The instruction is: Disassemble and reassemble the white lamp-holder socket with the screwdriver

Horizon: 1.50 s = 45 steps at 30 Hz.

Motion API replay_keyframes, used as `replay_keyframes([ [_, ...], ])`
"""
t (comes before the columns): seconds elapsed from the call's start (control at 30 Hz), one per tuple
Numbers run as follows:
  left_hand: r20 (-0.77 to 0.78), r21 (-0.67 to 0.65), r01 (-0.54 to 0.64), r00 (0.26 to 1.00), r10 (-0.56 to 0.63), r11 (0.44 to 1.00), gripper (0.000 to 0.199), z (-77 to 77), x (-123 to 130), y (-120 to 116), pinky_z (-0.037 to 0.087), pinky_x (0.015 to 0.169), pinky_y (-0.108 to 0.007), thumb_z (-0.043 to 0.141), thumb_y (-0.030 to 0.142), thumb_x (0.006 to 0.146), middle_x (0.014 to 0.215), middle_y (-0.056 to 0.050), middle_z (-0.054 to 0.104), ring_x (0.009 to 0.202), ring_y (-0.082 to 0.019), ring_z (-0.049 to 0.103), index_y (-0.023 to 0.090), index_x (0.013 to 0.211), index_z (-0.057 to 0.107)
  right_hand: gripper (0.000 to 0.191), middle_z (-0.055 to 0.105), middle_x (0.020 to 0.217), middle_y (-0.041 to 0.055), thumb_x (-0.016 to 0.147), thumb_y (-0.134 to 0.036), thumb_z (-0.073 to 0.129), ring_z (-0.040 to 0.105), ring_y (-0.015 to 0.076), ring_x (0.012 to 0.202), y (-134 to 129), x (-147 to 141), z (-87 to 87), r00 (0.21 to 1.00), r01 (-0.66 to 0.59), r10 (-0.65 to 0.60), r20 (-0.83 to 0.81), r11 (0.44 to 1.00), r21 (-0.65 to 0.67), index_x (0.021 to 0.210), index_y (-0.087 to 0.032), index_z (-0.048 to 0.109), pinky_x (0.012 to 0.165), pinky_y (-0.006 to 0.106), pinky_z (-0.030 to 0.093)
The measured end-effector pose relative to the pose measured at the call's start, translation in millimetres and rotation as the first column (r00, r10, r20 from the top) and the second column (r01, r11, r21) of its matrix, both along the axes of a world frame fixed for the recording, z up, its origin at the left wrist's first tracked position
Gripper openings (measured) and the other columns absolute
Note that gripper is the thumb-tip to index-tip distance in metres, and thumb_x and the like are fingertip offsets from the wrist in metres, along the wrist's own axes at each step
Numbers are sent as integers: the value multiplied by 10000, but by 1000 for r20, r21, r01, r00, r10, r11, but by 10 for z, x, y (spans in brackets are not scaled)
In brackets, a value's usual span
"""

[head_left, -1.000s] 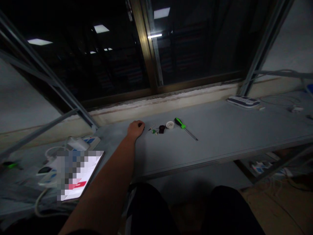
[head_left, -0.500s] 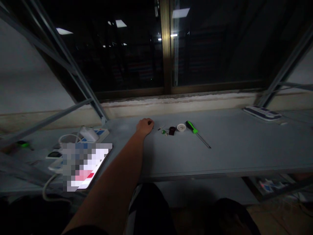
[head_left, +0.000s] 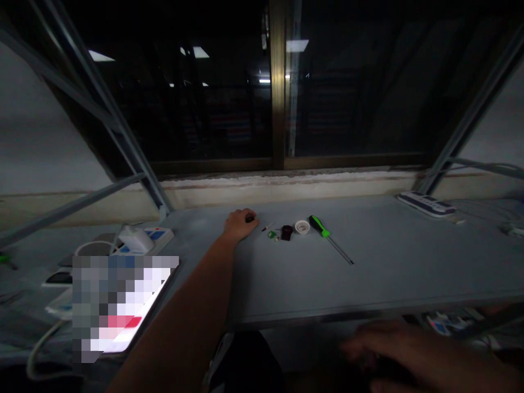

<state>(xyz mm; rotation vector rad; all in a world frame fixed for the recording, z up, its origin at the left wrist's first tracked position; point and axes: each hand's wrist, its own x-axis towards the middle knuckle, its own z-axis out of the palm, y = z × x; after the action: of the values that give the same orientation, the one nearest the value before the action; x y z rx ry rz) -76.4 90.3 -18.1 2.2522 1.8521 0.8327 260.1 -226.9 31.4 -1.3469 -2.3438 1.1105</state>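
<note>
My left hand [head_left: 240,224] rests on the grey table, fingers curled round a small dark piece [head_left: 249,218] whose kind I cannot make out. Just right of it lie a thin pin-like part [head_left: 268,226], a small green circuit board [head_left: 272,234] and a dark brown boxy part [head_left: 286,233]. Beyond these are a white ring-shaped part [head_left: 302,227] and a screwdriver [head_left: 323,229] with a green and black handle, its tip pointing toward the front right. Below the table's front edge, my right hand [head_left: 380,344] is smeared by motion, so its fingers are unclear.
To the left, a lit tablet [head_left: 135,305] lies near a white power strip [head_left: 161,238] with a charger [head_left: 136,239] and cables. Another power strip [head_left: 426,204] sits at the back right. Metal posts [head_left: 153,191] rise at both sides, with a dark window behind.
My right hand has come into view at the lower right. My left hand stays beside the small parts. The whole scene sits slightly lower as the camera tilts up.
</note>
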Motion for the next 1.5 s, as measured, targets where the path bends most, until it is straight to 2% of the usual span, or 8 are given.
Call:
replay_keyframes([
  [0.2,52,10,46,998,-46,999,324,-14,-29,-13,526,929,-383,751,288,720,1033,-72,766,1023,-289,688,260,1043,743,276,755,981,43,954,-315,581,694,183,855,1154,-298,408,996,-93,86,37,962,256,1190,-252,712,774,304,545],
  [0.33,94,39,127,987,-130,991,278,14,23,-42,545,864,-359,721,232,732,983,-61,759,936,-256,697,244,1010,732,225,745,995,100,888,-212,617,668,248,922,1963,-476,356,969,-63,-81,231,830,555,1077,-193,739,852,379,509],
  [0.43,121,88,199,971,-208,976,267,80,103,-111,545,846,-330,680,236,781,1018,-50,736,911,-213,680,230,1047,703,274,709,1134,130,860,-181,633,612,275,1122,2295,-564,182,981,-25,-109,161,750,661,1120,-168,719,1017,418,457],
  [0.53,157,188,293,933,-323,937,290,172,191,-224,540,814,-316,671,230,798,1038,-54,693,866,-185,645,214,1088,666,294,690,1162,111,850,-160,627,581,257,1150,2378,-624,-2,995,2,-70,71,727,686,1131,-192,708,1036,420,442],
  [0.67,146,257,430,868,-475,865,257,252,260,-354,541,808,-328,662,166,787,1025,-63,635,881,-191,628,218,1038,664,376,705,1175,65,811,-112,637,565,242,1169,2339,-645,-134,995,-97,60,79,753,651,1161,-234,701,1048,411,423],
  [0.83,126,205,399,895,-428,894,351,209,221,-325,542,910,-368,654,67,705,1066,-76,611,1008,-227,630,223,1018,683,303,725,1197,49,786,-134,687,559,249,1190,2346,-626,-200,990,-139,99,100,779,611,1063,-244,744,1042,422,420],
  [1.13,90,161,401,904,-418,902,321,235,240,-316,550,815,-342,682,133,723,1045,-64,652,955,-217,641,242,1025,696,104,736,1059,56,830,-200,720,556,249,1150,2342,-556,-190,992,-120,77,97,787,605,917,-226,772,1027,407,418],
  [1.5,491,-23,262,843,-217,965,323,280,287,-334,563,650,-251,560,195,839,946,-46,678,743,-142,672,196,1161,585,82,674,1009,73,849,-267,697,545,262,1059,2365,-635,-225,951,138,-283,126,751,646,899,-201,694,959,418,399],
])
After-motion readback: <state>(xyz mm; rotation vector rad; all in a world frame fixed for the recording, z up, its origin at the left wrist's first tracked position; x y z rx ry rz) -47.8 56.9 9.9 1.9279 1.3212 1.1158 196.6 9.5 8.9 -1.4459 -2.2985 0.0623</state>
